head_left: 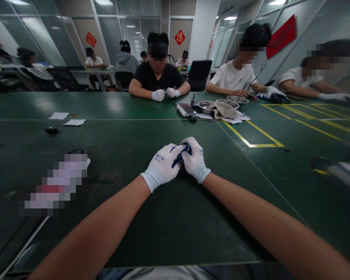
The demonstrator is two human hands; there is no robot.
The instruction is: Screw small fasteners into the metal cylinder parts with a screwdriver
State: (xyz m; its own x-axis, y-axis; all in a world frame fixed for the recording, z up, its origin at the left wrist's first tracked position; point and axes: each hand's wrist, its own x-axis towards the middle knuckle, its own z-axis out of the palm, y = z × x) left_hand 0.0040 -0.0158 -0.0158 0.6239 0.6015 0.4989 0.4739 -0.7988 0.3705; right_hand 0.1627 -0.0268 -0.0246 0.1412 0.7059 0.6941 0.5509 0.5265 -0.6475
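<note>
My left hand (165,162) and my right hand (195,157) meet just above the middle of the green table (122,233). Both wear white gloves with blue palms and fingertips. Their fingers are closed together around a small dark object (188,147) with a shiny rounded edge. Most of it is hidden by the fingers, and its kind cannot be made out.
A blurred-out device with a cable (55,182) lies at left, past it a small black object (51,130) and white papers (74,122). Ahead right are metal bowls (205,107) and a grey cloth (224,111). Gloved people sit opposite. Yellow tape (264,146) marks the table.
</note>
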